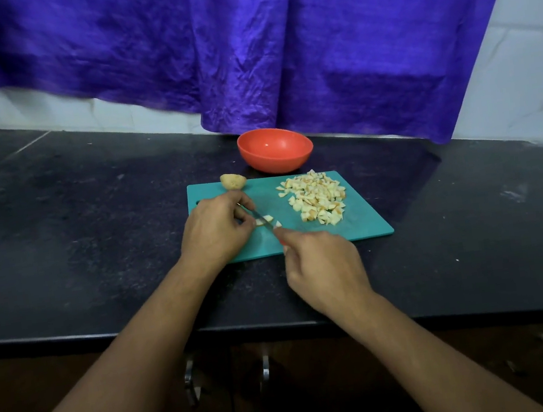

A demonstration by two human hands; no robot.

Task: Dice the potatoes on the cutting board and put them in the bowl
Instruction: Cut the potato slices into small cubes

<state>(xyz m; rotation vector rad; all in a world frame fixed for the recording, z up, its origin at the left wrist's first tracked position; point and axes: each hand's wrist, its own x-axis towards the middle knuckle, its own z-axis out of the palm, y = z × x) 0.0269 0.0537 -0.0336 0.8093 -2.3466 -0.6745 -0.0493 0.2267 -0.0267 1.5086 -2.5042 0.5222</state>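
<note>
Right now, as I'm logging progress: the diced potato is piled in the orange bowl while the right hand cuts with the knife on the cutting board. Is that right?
Not quite. The head view shows the orange bowl empty; the diced potato is piled on the cutting board, where the right hand cuts with the knife.

No text, label, brand, number or sign can be read; the cutting board (362, 221), the bowl (276, 158) just behind it and the purple cloth (241, 37) show plain surfaces.
</note>
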